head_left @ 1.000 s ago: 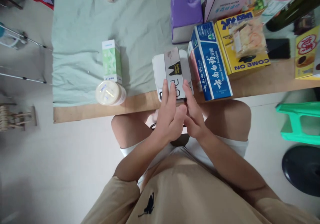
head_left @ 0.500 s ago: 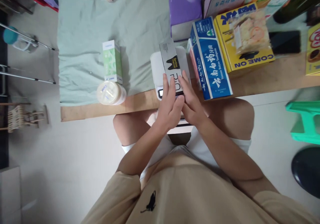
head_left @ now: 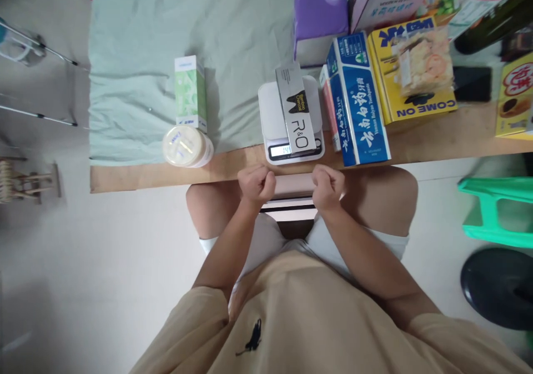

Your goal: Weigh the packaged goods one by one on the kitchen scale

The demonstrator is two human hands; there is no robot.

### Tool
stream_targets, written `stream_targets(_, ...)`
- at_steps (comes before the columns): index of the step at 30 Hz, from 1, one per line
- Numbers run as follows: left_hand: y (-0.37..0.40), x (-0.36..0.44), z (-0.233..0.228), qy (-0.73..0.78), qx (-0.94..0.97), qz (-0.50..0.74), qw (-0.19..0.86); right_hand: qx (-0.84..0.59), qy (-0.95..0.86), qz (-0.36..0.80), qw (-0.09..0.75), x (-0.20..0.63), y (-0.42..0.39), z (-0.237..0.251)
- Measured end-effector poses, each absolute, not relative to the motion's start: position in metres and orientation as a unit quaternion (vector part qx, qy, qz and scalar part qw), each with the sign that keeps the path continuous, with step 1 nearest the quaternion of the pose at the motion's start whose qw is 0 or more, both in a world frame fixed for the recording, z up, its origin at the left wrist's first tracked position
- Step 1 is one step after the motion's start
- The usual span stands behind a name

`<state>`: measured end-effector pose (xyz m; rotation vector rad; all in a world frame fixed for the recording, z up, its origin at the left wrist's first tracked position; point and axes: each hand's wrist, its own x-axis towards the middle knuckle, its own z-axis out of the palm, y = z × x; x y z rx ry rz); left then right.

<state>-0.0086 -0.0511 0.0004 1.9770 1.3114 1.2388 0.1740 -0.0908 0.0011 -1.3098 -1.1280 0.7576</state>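
Observation:
A silver toothpaste box (head_left: 295, 107) marked "R&O" lies at a slight slant on a white digital scale (head_left: 270, 107). The scale's lit display shows digits that the box partly covers. My left hand (head_left: 255, 184) is curled into a fist at the table's front edge, just below the scale's left corner. On the other side, my right hand (head_left: 328, 187) forms a fist too, below the scale's right corner. Both hands are apart from the box, and nothing shows in either.
Right of the scale stand a blue toothpaste box (head_left: 366, 107), a yellow box (head_left: 410, 99) with a snack bag (head_left: 425, 63) on it, and a purple pack (head_left: 320, 13). A green-white carton (head_left: 190, 90) and a lidded jar (head_left: 185, 147) stand left. A green stool (head_left: 495, 207) is right.
Both hands have let go of the silver box and drawn back to the table edge, closing into fists. The box stays on the scale, whose display now shows. The view has shifted slightly.

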Motion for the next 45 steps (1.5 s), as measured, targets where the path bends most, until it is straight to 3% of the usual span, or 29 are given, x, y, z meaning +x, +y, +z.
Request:
stream_targets(8,-0.05,-0.003,0.002,0.465,0.764,0.42,0.153,-0.58,-0.456,0.343,0.581,0.167,-0.089,0.0)
stream_targets(23,-0.05,0.001,-0.003,0.464,0.77,0.424,0.105,-0.582,-0.464,0.345,0.572,0.168,-0.089,0.002)
stream_targets(29,-0.05,0.001,-0.003,0.474,0.763,0.417,0.139,-0.565,-0.496,0.317,0.579,0.169,-0.09,0.0)
stream_targets(35,-0.058,0.005,0.017,0.492,0.717,0.458,0.183,-0.561,-0.522,0.215,0.606,0.164,-0.101,0.003)
stream_targets(39,-0.059,0.021,0.033,0.471,0.669,0.526,0.231,-0.567,-0.595,0.143,0.552,0.16,-0.097,0.017)
stream_targets(45,-0.056,0.055,0.025,0.439,0.7,0.445,0.344,-0.547,-0.608,0.278,0.504,0.16,-0.074,0.023)
